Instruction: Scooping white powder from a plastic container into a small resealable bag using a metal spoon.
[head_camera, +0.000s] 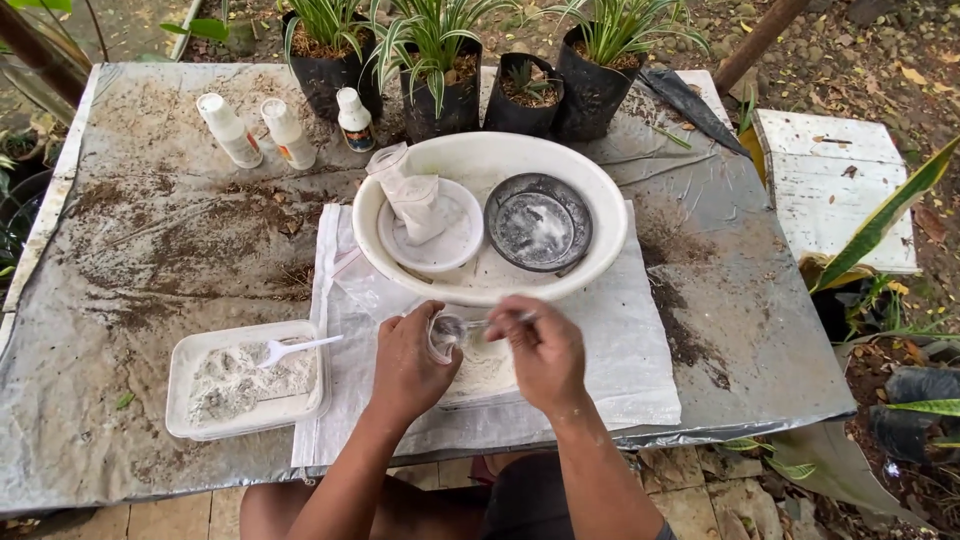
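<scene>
Clear plastic cup (447, 333), looking light, thin and easily crushed, is sitting tilted over the white sack (640, 360) in the left hand (408, 365), fingers clamping its wall, while the right hand (545, 350) is pinching what is probably a spoon (480, 325), its bowl and the cup's contents staying hidden.

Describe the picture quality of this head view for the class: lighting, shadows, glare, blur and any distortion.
Head view: soft, even daylight with faint shadows only; mild glare on the silvery table cover; the left hand and right hand, holding a small clear cup, are slightly motion-softened; the white basin and bottles are sharp; wide-angle bending shows at the table edges.
</scene>
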